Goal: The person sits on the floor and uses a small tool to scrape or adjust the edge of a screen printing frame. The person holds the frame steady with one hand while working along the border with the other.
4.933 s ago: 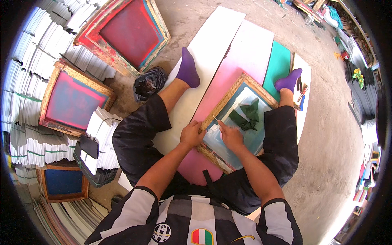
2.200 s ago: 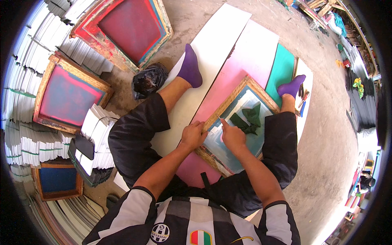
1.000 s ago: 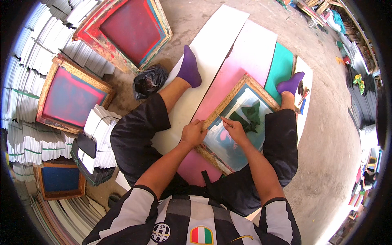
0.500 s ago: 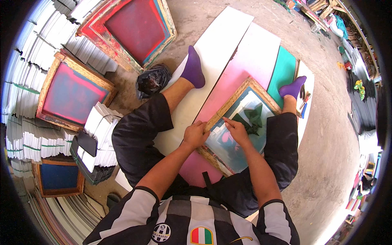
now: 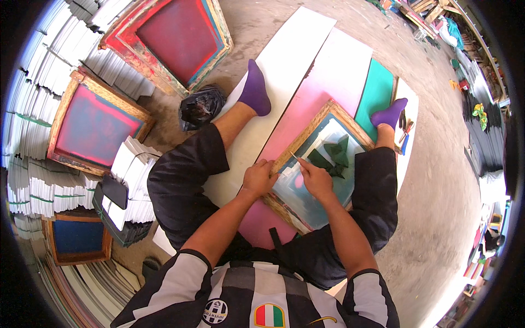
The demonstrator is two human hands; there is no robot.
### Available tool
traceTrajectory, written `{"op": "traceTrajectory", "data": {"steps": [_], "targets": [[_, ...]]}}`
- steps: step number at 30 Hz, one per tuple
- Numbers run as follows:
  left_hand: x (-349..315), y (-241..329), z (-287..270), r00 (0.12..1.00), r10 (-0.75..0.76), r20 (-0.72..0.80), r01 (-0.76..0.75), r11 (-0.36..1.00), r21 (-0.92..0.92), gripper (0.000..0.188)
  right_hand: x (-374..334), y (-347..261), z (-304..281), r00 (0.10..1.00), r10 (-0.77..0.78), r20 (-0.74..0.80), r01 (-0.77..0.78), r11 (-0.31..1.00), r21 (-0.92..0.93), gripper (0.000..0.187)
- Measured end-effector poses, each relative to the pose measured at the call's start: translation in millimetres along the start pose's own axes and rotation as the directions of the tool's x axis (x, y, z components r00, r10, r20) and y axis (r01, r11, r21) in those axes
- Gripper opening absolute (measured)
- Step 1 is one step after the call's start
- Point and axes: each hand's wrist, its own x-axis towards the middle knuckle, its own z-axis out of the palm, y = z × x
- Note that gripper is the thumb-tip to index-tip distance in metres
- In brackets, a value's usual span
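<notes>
A concrete floor [image 5: 437,218] is seen along the right of the screen [image 5: 304,135], and stacks of white sheets [image 5: 54,52] are ranged at its far left. A white board [image 5: 287,60] is laid just left of the screen, a pink board [image 5: 309,101] is partly covered by it, and a green board [image 5: 374,85] is laid beyond its upper right rail. A red screen [image 5: 178,41] is stood well apart, to the upper left of the screen, and a pink screen [image 5: 98,126] farther left of it. The screen itself is set slantwise between the hands and the green board. To its left, past the white board, a black bag [image 5: 201,109] is placed.

The screen's left rail is gripped by the left hand [image 5: 259,177], whose fingers are curled over it. The right hand [image 5: 316,179] is poised over the mesh, its fingers closed in a pinch; the screen is thus spread beneath it. Dark green scraps [image 5: 336,156] are bunched on the mesh, just beyond the right hand. A thin pale tool [image 5: 294,156] is pinched there, pointed at the left rail; whether the rail is touched cannot be told.
</notes>
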Motion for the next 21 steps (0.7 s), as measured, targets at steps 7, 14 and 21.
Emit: {"op": "traceTrajectory", "data": {"steps": [7, 14, 21], "targets": [[3, 2, -1, 1.0, -0.012, 0.016, 0.013, 1.0, -0.017, 0.05, -1, -5, -5, 1.0, -0.02, 0.004, 0.021, 0.983, -0.184, 0.04], [2, -3, 3, 1.0, 0.021, 0.003, -0.021, 0.999, -0.024, 0.049, 1, -33, -21, 0.989, 0.056, 0.138, -0.006, 0.94, -0.34, 0.042], [5, 0, 3, 0.999, 0.025, 0.031, -0.025, 1.0, -0.004, 0.048, 8, 16, 18, 0.999, -0.05, -0.015, 0.051, 0.993, 0.103, 0.041]]}}
